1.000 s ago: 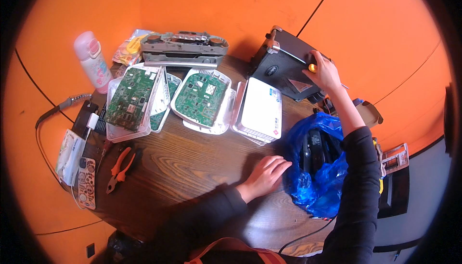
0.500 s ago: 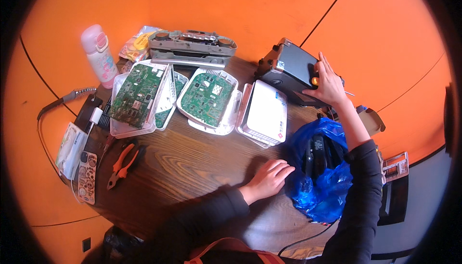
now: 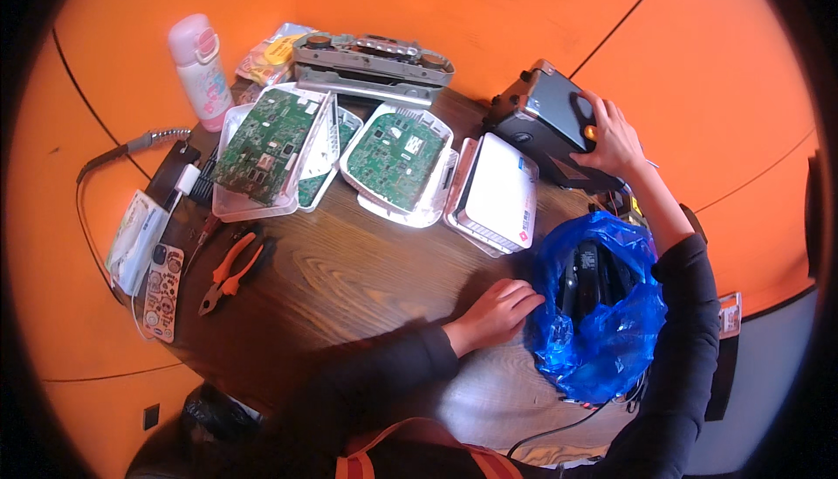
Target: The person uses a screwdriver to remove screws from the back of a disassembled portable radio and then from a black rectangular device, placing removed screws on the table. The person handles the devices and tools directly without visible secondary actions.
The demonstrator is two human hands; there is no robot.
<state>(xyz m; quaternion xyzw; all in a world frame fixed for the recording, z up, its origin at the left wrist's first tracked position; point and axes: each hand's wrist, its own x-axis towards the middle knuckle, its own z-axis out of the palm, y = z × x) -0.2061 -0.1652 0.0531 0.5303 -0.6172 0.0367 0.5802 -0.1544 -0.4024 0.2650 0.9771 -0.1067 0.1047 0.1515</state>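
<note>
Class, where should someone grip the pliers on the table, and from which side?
Probably by the orange handles, coming from the right: the pliers lie with handles spread at the far end, head at the near end, and the phone sits to their left.

Open tabletop [image 3: 336, 278] between pliers [image 3: 229, 278] and left hand [image 3: 497, 313]; blue bag [image 3: 602, 357] blocks way right, white case [image 3: 497, 189] way forward.

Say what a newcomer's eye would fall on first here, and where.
Probably the crinkled, bright blue plastic bag at the right of the brown wooden table, with black devices inside. Next, perhaps, the flat green circuit boards, left of centre toward the back. The bare right hand at the black, box-shaped case, back right, stands out too.
</note>
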